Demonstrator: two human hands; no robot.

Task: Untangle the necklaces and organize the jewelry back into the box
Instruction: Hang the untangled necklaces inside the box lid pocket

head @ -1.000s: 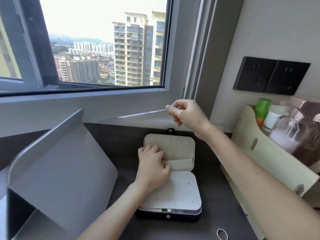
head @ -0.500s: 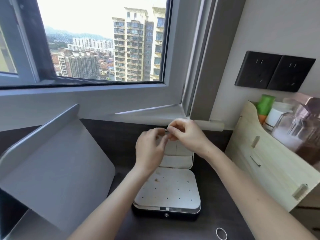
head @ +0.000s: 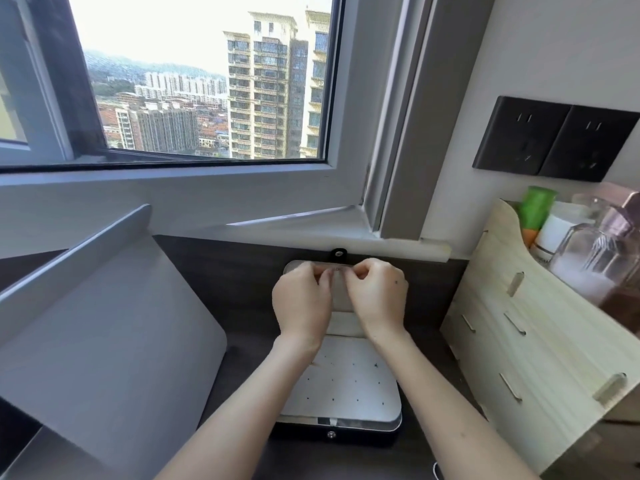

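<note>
My left hand and my right hand both pinch one small piece of jewelry (too tiny to identify). Both are over the open jewelry box.

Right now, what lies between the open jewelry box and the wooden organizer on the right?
Only a bare strip of dark desktop, seen in the head view; the right forearm crosses above it.

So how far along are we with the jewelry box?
Done: the jewelry box lies open on the desk. In hand: left hand and right hand both pinch a small piece, likely a necklace end, at the far edge of the lid. Left: the perforated panel looks bare, a pale loop lies loose on the desk, and the box is unclosed.
</note>
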